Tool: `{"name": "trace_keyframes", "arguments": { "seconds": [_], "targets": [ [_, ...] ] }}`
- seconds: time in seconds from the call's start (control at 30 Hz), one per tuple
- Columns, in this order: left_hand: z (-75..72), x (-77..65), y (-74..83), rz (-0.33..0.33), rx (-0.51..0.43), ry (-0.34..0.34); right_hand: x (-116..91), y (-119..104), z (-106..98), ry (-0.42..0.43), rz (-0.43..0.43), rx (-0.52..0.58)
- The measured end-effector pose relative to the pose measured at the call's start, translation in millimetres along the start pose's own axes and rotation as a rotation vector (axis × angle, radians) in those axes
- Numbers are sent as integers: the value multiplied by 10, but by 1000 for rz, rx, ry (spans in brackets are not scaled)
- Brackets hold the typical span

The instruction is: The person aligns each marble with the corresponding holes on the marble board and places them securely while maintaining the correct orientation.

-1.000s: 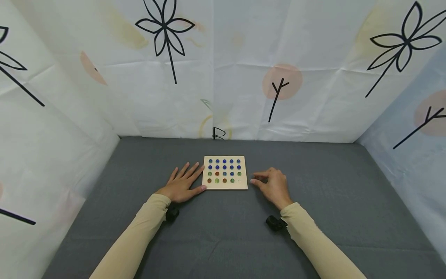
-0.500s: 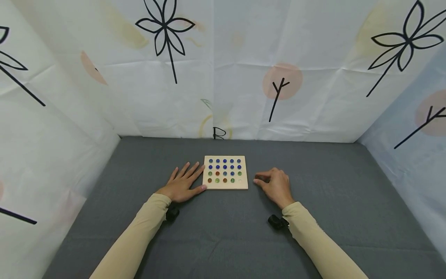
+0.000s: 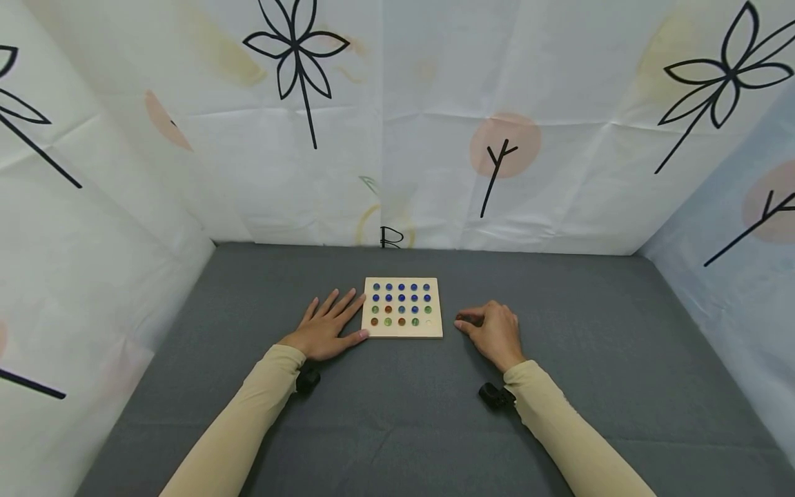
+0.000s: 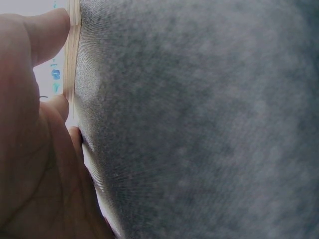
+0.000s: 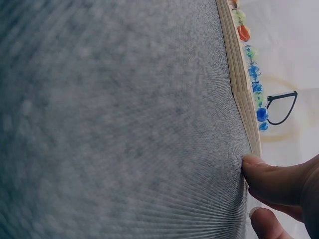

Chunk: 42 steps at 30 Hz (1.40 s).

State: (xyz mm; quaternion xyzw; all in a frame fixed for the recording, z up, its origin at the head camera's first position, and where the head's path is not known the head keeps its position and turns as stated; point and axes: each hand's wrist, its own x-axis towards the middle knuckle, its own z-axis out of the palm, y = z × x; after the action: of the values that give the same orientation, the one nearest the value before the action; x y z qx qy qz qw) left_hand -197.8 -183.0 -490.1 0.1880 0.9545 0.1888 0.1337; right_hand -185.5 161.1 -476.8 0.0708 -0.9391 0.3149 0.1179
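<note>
A pale wooden board (image 3: 433, 330) lies on the grey cloth, with rows of glass marbles seated in its hollows. Blue marbles (image 3: 401, 298) fill the two far rows; green, orange-brown and some blue ones sit in the near rows. The near right hollow (image 3: 428, 322) has no marble. My left hand (image 3: 319, 337) is flat and spread at the board's left edge, its thumb (image 4: 52, 32) at the edge. Right of the board, my right hand (image 3: 493, 331) rests low over the cloth, thumb (image 5: 266, 174) and index finger close together. I cannot tell whether they pinch anything.
Grey cloth (image 3: 397, 428) covers the table all round the board. White sheets with flower and twig drawings (image 3: 435, 138) hang behind and on both sides. Dark wrist cameras (image 3: 495, 396) sit under the wrists.
My right hand has shifted slightly right, away from the board, and its thumb and index fingertips have drawn closer together. The left hand and board stay in place.
</note>
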Motion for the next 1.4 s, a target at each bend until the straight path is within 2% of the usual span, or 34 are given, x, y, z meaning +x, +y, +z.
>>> {"name": "trace_keyframes", "arguments": {
  "seconds": [0.23,0.53,1.1,1.4],
  "targets": [
    [-2,-4,-7,-1,-3,4,17,2,4,5,-10,2],
    [-9,-16,14,-6,-6,-5,-32,-35,-19,-19,19,17],
    [-11,-4,3,-3,-2,-3,-95,-241,21,-22,-64,39],
    [-2,5,-1,-3,3,-7,-82,-328,101,-53,-58,26]
  ]
}}
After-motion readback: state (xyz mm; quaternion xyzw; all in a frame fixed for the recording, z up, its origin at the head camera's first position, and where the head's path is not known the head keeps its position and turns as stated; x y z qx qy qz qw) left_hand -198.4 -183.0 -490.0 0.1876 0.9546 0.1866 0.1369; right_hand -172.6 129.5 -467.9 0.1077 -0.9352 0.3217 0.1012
